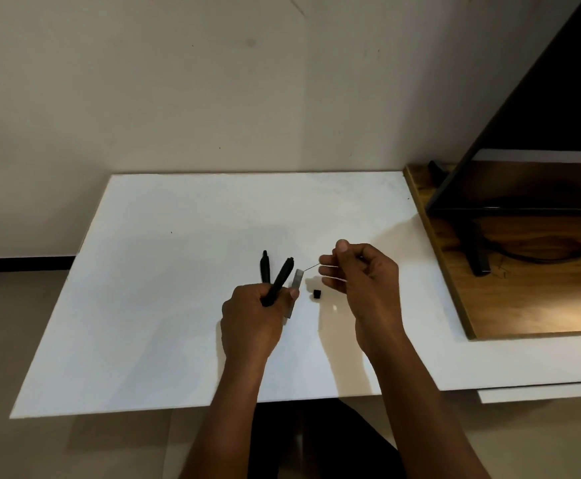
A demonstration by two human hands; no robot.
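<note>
My left hand (252, 314) grips a black pen-like barrel (280, 280) that points up and away from me. A second black pen (265, 266) lies on the white table (164, 271) just behind that hand. A grey flat strip (296, 281) lies beside my left thumb, partly hidden by the hand. My right hand (361, 276) hovers above the table and pinches a thin rod (311, 266) whose tip points left toward the strip. A small black cap-like piece (316, 294) sits on the table between my hands.
A brown wooden board (530, 299) lies on the table's right side, with a black stand and a dark slanted panel (537, 108) over it. A plain wall rises behind the table. My dark-clothed legs show below the near edge.
</note>
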